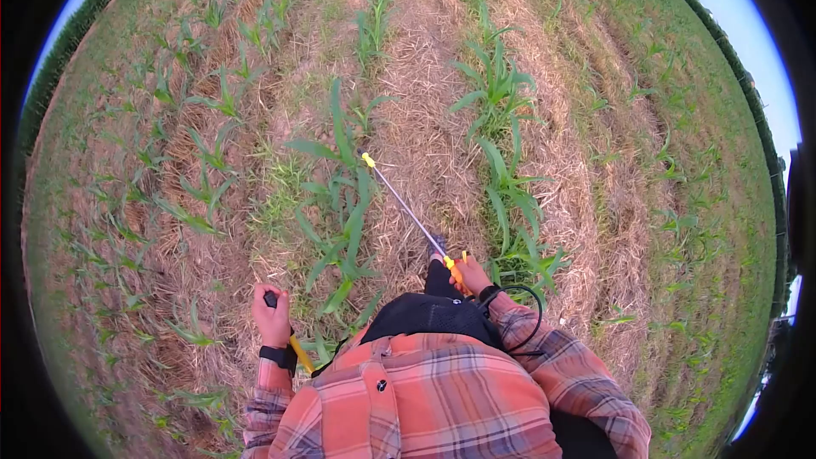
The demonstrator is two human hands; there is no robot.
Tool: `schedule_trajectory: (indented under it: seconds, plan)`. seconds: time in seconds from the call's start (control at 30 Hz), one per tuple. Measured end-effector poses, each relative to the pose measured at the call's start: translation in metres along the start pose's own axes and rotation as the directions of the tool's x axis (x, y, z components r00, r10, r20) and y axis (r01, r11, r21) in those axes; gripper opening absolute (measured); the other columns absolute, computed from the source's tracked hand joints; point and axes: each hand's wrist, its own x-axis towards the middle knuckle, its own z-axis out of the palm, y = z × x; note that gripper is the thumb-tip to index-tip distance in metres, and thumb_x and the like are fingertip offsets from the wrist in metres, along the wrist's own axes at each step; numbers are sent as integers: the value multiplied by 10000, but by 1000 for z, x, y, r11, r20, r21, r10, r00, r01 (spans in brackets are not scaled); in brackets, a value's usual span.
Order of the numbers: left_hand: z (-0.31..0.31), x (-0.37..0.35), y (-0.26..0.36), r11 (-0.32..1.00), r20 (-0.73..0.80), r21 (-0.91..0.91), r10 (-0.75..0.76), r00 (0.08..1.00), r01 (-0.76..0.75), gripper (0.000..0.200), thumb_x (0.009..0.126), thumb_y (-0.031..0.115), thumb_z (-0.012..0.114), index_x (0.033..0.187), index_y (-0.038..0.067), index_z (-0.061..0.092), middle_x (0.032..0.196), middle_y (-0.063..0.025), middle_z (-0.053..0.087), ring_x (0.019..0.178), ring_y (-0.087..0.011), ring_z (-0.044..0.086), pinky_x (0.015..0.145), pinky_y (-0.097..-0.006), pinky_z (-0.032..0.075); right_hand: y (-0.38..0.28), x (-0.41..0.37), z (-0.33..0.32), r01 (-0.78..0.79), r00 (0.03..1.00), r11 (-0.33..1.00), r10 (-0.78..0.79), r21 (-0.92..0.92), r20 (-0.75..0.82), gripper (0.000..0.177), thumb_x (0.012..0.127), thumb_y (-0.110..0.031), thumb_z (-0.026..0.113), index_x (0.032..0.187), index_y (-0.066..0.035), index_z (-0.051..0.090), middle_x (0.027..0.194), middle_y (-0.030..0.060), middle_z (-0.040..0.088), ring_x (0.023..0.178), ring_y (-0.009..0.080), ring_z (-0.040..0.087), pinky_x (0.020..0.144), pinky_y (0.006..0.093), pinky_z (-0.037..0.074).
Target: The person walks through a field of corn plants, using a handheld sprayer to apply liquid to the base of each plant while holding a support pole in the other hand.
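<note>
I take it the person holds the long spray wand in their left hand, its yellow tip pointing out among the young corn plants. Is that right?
Not quite. The head view shows the spray wand held in the right hand, not the left. The left hand grips a separate black handle. The rest holds: the yellow tip points out among the young corn plants.

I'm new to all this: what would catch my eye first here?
The thin metal wand, slanting from the right hand near the middle up to its yellow tip beside a young corn plant. Next, the orange plaid shirt along the bottom edge, with the left hand at lower left gripping a black-topped yellow handle. Rows of corn in dry straw stretch all around.
</note>
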Motion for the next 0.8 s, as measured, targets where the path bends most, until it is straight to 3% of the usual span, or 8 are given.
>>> schedule_trajectory:
  seconds: [0.07,0.23,0.3,0.37,0.5,0.57,0.63,0.8]
  plan:
    - [16,19,0,997,-14,28,72,997,-71,139,714,1,534,716,69,413,606,31,389,482,-29,338,424,-175,277,-9,25,-14,12,1000,1000,-12,25,-5,239,869,-298,345,873,-73,424,559,48,512,361,91,434,298,205,314]
    - [83,71,29,992,49,85,86,995,-90,133,716,6,530,717,69,413,608,30,390,485,-32,340,424,-177,278,-37,67,-72,7,995,992,5,128,-98,247,860,-307,356,855,-66,408,567,68,509,351,109,425,297,222,313]
    - [110,91,47,988,77,110,97,992,-105,130,718,6,528,719,68,413,607,31,389,484,-31,339,423,-176,276,-48,78,-103,5,989,967,33,255,-143,240,853,-297,359,859,-59,392,573,86,509,349,123,423,298,234,312]
    - [137,105,70,942,79,195,263,962,-273,133,712,0,528,718,66,413,614,29,388,501,-33,343,438,-177,280,-59,90,-134,-1,989,934,54,356,-140,229,851,-284,361,871,-58,384,573,91,507,349,128,420,297,233,308]
    - [177,134,92,966,116,145,198,973,-214,139,703,-10,529,716,63,411,622,28,381,529,-38,343,468,-180,287,-96,102,-184,50,956,914,73,402,-285,234,845,-286,361,869,-55,392,572,89,496,358,134,419,297,244,304]
    - [188,142,98,995,118,96,27,993,-39,127,696,4,541,718,40,421,622,6,396,557,-72,360,512,-213,317,-98,116,-211,98,957,834,70,543,-281,213,838,-294,360,910,-94,375,581,80,496,371,136,422,303,243,306]
    - [196,150,112,996,112,78,42,993,-51,129,696,2,540,721,41,420,624,6,398,559,-69,359,512,-211,316,-95,133,-235,84,963,850,65,520,-262,192,827,-265,357,936,-107,371,601,85,497,372,140,417,311,243,312]
    - [212,182,118,986,98,126,97,990,-109,132,698,-5,537,730,44,418,630,9,404,564,-59,360,513,-200,315,-112,155,-265,159,912,813,96,560,-398,207,851,-288,340,891,-92,395,590,84,488,375,143,418,314,246,315]
